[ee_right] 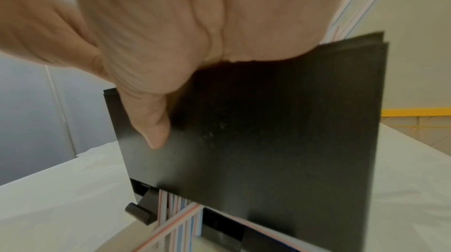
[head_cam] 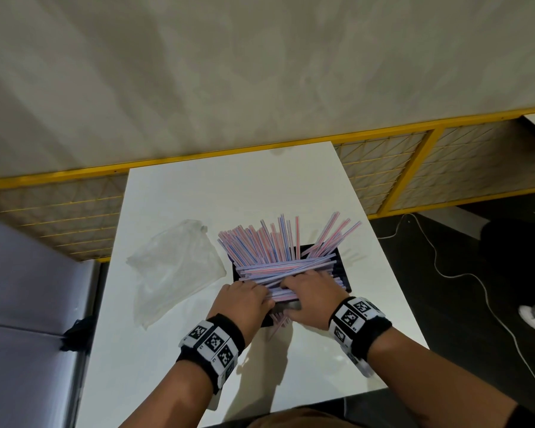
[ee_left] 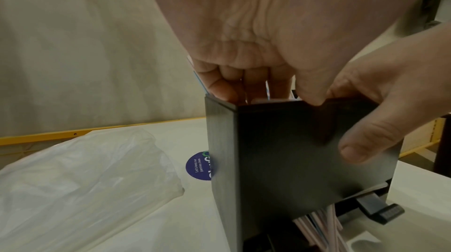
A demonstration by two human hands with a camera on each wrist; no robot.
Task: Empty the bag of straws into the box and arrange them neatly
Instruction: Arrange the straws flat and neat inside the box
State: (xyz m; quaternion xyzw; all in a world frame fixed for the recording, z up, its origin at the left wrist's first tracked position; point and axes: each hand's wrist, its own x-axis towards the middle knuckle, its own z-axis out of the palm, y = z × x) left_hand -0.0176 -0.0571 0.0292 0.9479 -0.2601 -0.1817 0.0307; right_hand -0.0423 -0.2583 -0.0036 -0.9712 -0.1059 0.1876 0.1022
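Observation:
A black box (head_cam: pixel 342 256) stands on the white table (head_cam: pixel 217 193), stuffed with pink and blue striped straws (head_cam: pixel 272 248). Many stick up and fan out, and others lie crosswise on top. My left hand (head_cam: pixel 244 296) and right hand (head_cam: pixel 309 290) both sit at the box's near rim, fingers curled over the crosswise straws. The left wrist view shows my left fingers (ee_left: pixel 219 86) dipping inside the box (ee_left: pixel 280 159). My right thumb (ee_right: pixel 153 121) presses the box's front wall (ee_right: pixel 280 130). Straws (ee_right: pixel 175 213) poke out of a slot at the bottom. The clear plastic bag (head_cam: pixel 173 267) lies flat and empty to the left.
A round blue sticker (ee_left: pixel 198 166) is on the table beside the box. A yellow-framed mesh fence (head_cam: pixel 414 168) runs behind the table. A grey padded seat (head_cam: pixel 28 304) stands at the left. A white cable (head_cam: pixel 464 273) trails over the dark floor at the right.

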